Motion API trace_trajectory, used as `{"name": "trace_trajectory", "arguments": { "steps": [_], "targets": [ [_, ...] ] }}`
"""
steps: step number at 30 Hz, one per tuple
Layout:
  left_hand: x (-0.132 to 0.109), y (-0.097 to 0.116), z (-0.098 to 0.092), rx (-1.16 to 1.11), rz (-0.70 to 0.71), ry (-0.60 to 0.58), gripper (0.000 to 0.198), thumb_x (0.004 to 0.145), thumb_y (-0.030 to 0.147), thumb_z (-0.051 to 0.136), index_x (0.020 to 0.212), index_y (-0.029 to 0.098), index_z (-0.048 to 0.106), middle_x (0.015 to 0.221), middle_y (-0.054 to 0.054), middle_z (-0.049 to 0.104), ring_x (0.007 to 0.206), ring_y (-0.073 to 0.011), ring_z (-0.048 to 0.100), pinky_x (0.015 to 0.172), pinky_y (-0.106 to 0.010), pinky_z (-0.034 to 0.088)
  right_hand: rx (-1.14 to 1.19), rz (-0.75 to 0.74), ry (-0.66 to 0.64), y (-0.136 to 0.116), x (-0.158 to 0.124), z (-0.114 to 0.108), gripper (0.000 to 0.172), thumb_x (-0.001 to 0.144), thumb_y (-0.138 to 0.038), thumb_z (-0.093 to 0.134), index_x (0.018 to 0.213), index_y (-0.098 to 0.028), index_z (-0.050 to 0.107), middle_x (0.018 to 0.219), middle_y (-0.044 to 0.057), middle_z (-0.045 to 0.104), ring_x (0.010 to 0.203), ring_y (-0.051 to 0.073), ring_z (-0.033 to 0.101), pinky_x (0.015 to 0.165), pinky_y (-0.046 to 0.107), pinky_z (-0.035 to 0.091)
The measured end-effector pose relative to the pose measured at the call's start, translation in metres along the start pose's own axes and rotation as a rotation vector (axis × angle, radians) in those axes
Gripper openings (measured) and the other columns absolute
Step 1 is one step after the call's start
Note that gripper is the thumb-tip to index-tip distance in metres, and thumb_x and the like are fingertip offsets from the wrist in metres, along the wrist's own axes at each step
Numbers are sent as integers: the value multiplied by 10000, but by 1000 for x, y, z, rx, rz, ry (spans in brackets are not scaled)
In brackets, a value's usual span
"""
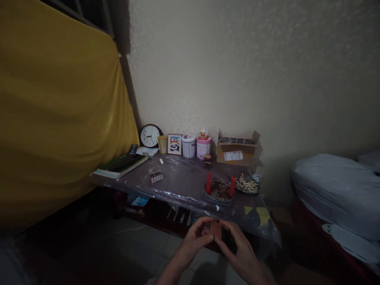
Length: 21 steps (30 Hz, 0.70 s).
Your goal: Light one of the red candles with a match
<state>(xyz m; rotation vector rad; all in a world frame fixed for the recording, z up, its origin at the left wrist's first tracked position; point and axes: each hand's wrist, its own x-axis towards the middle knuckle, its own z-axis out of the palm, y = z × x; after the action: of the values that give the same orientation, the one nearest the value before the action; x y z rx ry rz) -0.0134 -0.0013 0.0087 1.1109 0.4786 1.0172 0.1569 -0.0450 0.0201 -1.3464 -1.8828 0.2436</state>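
Low in front of me, before the table's front edge, my left hand [196,238] is closed on a small reddish-brown matchbox [216,230]. My right hand [241,250] meets it from the other side, thumb and fingers pinched at its edge. A thin pale stick, like a match, shows faintly by the right fingertips; the dim light hides its detail. Just beyond the hands, a round metal dish [220,200] holds dark bits and two upright red candles, one at the left [208,183] and one at the right [232,187]. Beside it, a plate [257,190] carries many loose matchsticks [246,183].
A plastic-covered table [181,184] bears a pack of matchboxes [156,177], books [121,167], a clock [150,135], a framed panda picture [174,144], two tins, and an open cardboard box [237,152]. A yellow cloth [65,103] hangs left; a plastic-wrapped bundle [332,190] lies right.
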Motion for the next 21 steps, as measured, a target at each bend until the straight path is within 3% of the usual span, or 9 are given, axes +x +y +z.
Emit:
{"name": "trace_trajectory", "arguments": {
  "steps": [21],
  "targets": [
    [1,-1,0,21,-32,3,462,635,253,725,1080,218,607,956,-51,650,856,-190,565,774,-302,402,7,-20,54,0,1,0,331,817,-326,555,1137,-245,533,1104,68,612,1020,218,584,859,330,509]
  ]
}}
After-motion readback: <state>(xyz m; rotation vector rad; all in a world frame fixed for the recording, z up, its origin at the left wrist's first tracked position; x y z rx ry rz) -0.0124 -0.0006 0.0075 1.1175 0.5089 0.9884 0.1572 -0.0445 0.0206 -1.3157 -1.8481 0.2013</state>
